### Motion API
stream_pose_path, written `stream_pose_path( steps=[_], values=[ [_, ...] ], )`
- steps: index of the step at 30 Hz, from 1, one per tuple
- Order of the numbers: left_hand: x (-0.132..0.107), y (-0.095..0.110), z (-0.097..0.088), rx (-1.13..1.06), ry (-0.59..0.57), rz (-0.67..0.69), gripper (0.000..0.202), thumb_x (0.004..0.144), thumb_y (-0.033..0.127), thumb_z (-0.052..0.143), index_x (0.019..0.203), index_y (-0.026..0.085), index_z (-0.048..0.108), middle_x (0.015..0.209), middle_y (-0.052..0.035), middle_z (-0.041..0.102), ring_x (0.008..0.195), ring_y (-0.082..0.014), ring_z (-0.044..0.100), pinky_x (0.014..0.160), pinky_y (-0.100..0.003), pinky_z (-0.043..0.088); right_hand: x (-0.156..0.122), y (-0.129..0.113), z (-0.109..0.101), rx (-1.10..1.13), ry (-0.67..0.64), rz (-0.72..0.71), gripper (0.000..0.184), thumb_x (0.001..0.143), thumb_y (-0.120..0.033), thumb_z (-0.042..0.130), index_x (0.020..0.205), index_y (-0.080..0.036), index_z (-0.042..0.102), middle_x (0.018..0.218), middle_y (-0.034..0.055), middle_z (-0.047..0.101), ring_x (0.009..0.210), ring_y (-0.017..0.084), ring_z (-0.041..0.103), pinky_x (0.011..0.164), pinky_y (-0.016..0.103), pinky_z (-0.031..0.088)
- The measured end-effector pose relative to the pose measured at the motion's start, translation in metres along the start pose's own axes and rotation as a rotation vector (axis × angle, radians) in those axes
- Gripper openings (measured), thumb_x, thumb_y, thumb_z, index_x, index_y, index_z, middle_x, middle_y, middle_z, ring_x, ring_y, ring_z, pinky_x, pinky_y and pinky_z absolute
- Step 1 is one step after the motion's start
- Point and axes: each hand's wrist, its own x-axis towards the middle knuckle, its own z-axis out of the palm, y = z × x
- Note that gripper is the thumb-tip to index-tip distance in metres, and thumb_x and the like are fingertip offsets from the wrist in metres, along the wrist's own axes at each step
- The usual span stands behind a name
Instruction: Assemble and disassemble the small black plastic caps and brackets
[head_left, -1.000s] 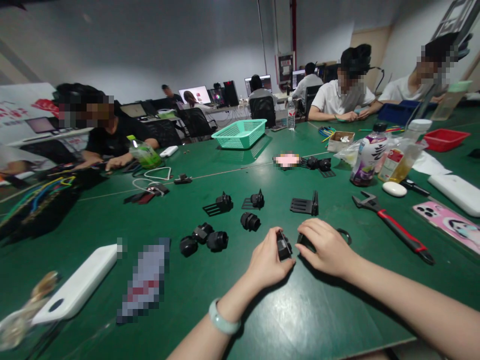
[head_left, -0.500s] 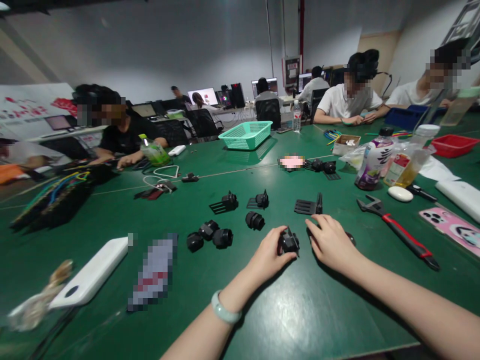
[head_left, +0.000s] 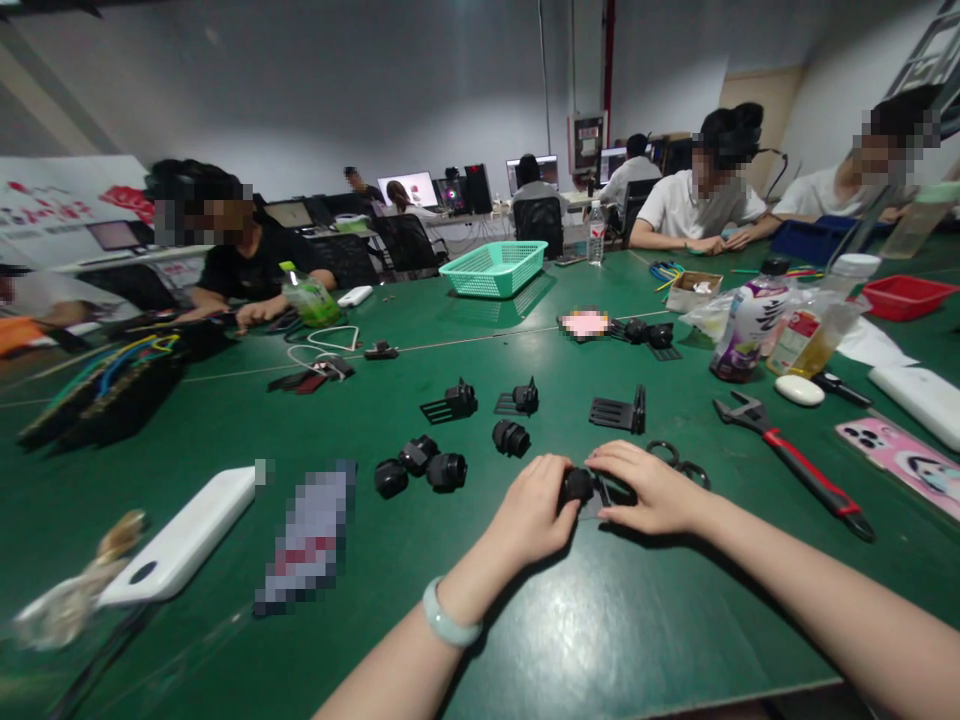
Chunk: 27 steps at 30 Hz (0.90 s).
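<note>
My left hand (head_left: 538,505) is closed around a black threaded plastic fitting (head_left: 576,486), low over the table in front of me. A thin black bracket (head_left: 604,492) stands against the fitting's right side, and my right hand (head_left: 651,490) has its thumb and fingers closed about it. Fingers partly hide where the two pieces meet. Two black rings (head_left: 663,453) lie just beyond my right hand. Another slotted black bracket (head_left: 616,410) is farther back. To the left are a single black fitting (head_left: 511,438) and a group of fittings (head_left: 446,472).
An adjustable wrench (head_left: 799,465) with red-black handle and a pink phone (head_left: 900,455) lie right, near bottles (head_left: 750,325). Behind is a green basket (head_left: 495,272). Bracket assemblies (head_left: 454,400) sit mid-table; a white power bank (head_left: 184,540) lies left. Other people sit around the table.
My right hand has moved left from over the black rings to the bracket at the fitting, uncovering the rings. My left hand still holds the fitting, now turned slightly.
</note>
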Motion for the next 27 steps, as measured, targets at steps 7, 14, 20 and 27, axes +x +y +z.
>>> stream_pose_path(
  steps=[7, 14, 20, 27],
  values=[
    [-0.001, -0.014, -0.023, 0.330, 0.074, -0.226, 0.031, 0.077, 0.029, 0.038, 0.106, 0.020, 0.041, 0.096, -0.0063, 0.043, 0.081, -0.0193, 0.050, 0.071, -0.031, 0.041, 0.002, 0.028, -0.004, -0.228, 0.305, 0.003, 0.045, 0.070, -0.039, 0.056, 0.108, -0.015, 0.050, 0.112, 0.0136, 0.048, 0.109, 0.025, 0.040, 0.092, 0.044, 0.031],
    [-0.004, -0.026, -0.029, 0.622, 0.033, -0.445, 0.029, 0.073, 0.032, 0.040, 0.096, 0.015, 0.044, 0.090, -0.0086, 0.047, 0.079, -0.0220, 0.051, 0.064, -0.031, 0.041, 0.005, 0.061, -0.001, -0.388, 0.471, 0.175, 0.044, 0.072, -0.042, 0.051, 0.108, -0.016, 0.050, 0.112, 0.0138, 0.048, 0.108, 0.026, 0.040, 0.088, 0.044, 0.035],
    [-0.008, -0.035, -0.028, 0.704, -0.001, -0.445, 0.028, 0.070, 0.029, 0.044, 0.092, 0.012, 0.047, 0.087, -0.0111, 0.052, 0.083, -0.0239, 0.049, 0.072, -0.033, 0.039, 0.008, 0.071, 0.005, -0.370, 0.459, 0.250, 0.045, 0.073, -0.045, 0.050, 0.106, -0.015, 0.051, 0.108, 0.0137, 0.049, 0.105, 0.025, 0.042, 0.088, 0.041, 0.036],
    [-0.008, -0.042, -0.028, 0.807, 0.107, -0.451, 0.025, 0.072, 0.029, 0.040, 0.083, 0.011, 0.053, 0.086, -0.0138, 0.052, 0.089, -0.0298, 0.044, 0.072, -0.041, 0.034, 0.008, 0.081, 0.005, -0.360, 0.460, 0.303, 0.041, 0.072, -0.043, 0.051, 0.101, -0.015, 0.054, 0.107, 0.0138, 0.049, 0.106, 0.025, 0.039, 0.090, 0.041, 0.035]
  ],
)
